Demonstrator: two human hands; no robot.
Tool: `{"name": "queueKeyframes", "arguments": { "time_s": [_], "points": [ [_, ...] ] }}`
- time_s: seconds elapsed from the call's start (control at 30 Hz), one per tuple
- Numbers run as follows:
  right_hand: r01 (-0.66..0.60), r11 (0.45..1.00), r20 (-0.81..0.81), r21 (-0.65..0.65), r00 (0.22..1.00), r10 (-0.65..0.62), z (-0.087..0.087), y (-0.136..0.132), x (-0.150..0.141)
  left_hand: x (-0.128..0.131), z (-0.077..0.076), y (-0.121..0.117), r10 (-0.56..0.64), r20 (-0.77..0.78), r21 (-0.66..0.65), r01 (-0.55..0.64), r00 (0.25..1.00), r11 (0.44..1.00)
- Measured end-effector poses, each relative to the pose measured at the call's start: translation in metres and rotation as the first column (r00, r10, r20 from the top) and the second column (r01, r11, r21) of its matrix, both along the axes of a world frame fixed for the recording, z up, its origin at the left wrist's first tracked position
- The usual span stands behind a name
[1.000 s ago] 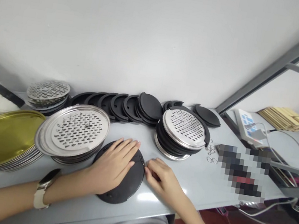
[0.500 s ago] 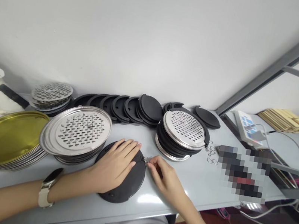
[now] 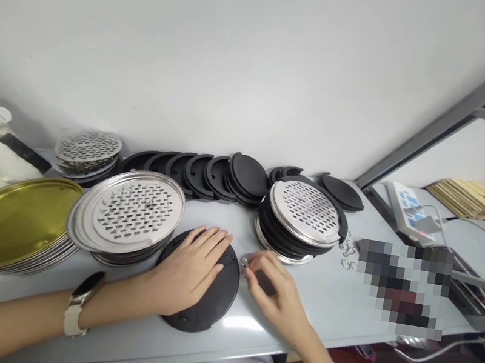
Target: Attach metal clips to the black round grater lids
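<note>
Flat on top of a round black disc (image 3: 217, 297) lies my left hand (image 3: 189, 268), fingers stretched out, pressing nothing but the disc. Just beyond the disc's right edge, my right hand (image 3: 269, 290) pinches a small metal ring (image 3: 244, 262) between thumb and fingertips. A small gap shows between ring and disc. Left of the disc, a silver perforated grater plate (image 3: 137, 208) tops a stack. Another stack of black discs, with a perforated metal plate (image 3: 304, 211) on it, stands behind my right hand. Several loose metal rings (image 3: 346, 263) lie to its right.
A gold round tray (image 3: 10, 224) tops a stack at the left. Black discs (image 3: 200, 175) lean in a row along the wall. More grater plates (image 3: 88, 147) sit at the back left. A metal frame post (image 3: 439, 127), a white power strip (image 3: 408, 211) and cables are at the right.
My right hand has drawn slightly away to the right from the disc's edge, with the ring now apart from the disc. My left hand stays flat on the disc.
</note>
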State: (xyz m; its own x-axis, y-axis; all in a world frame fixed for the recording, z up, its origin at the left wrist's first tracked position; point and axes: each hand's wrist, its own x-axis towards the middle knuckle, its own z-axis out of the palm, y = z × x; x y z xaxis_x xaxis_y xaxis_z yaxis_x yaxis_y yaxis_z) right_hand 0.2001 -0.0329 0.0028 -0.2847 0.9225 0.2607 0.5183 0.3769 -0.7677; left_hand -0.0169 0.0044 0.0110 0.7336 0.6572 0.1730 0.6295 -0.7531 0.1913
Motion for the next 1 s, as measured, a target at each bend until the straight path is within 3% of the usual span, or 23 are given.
{"name": "queueKeyframes", "arguments": {
  "time_s": [0.27,0.7,1.0],
  "points": [
    [0.027,0.997,-0.052,-0.068,0.998,-0.031,-0.0096,0.0006,-0.0022,-0.0005,-0.0005,0.0006,-0.002,-0.003,-0.025,0.002,1.0,1.0],
    [0.095,0.995,-0.031,0.02,0.995,-0.095,-0.0059,0.0056,-0.0019,0.0007,0.0026,0.0005,0.0,-0.023,-0.062,-0.001,1.0,0.998],
    [0.037,0.999,-0.03,-0.003,0.999,-0.037,-0.0057,0.0026,-0.0012,-0.002,0.0001,0.0015,-0.015,-0.006,-0.051,0.015,1.0,0.999]
  ]
}}
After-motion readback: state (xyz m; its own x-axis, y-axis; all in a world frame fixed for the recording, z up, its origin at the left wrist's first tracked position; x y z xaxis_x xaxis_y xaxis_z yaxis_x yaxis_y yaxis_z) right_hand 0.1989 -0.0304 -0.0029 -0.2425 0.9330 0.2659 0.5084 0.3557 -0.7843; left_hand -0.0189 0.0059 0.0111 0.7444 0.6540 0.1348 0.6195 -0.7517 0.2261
